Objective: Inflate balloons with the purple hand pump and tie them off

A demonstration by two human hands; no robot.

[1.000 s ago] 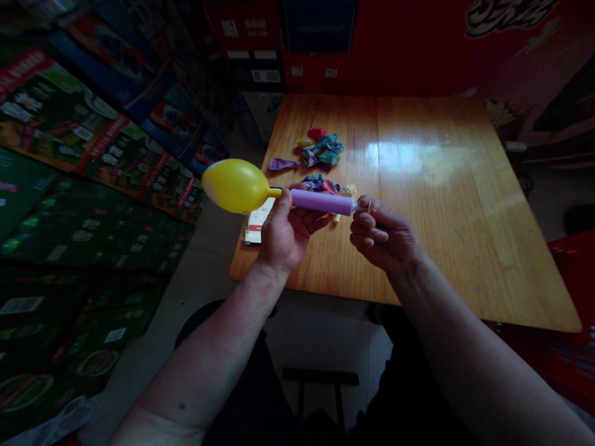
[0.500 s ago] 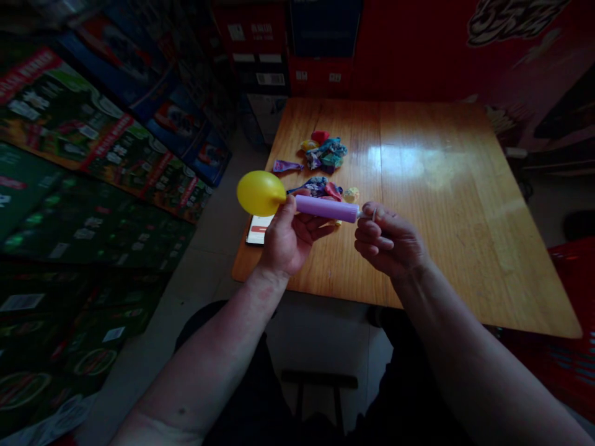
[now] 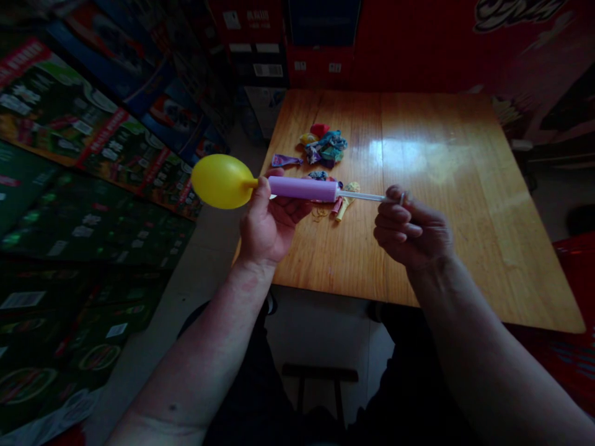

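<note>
A purple balloon pump (image 3: pixel 304 188) lies level across the view, above the table's near left part. My left hand (image 3: pixel 272 223) is closed round its left end, with the thumb at the neck of a yellow balloon (image 3: pixel 222 181). The balloon is partly inflated and sits on the pump's nozzle, which is hidden. My right hand (image 3: pixel 411 226) grips the handle of the pump's white rod (image 3: pixel 362 196), which is drawn well out of the barrel. Behind the pump, several uninflated balloons (image 3: pixel 325 148) lie in a heap on the table.
The wooden table (image 3: pixel 446 248) reaches back to red and dark boxes (image 3: pixel 320 68). Stacked green cartons (image 3: pixel 93 217) stand along the left. A dark stool (image 3: pixel 320 373) is below, between my legs. Something red (image 3: pixel 576 266) stands at the right.
My left hand has moved left with the pump barrel and balloon. My right hand has moved right, drawing the rod out. The balloon looks larger.
</note>
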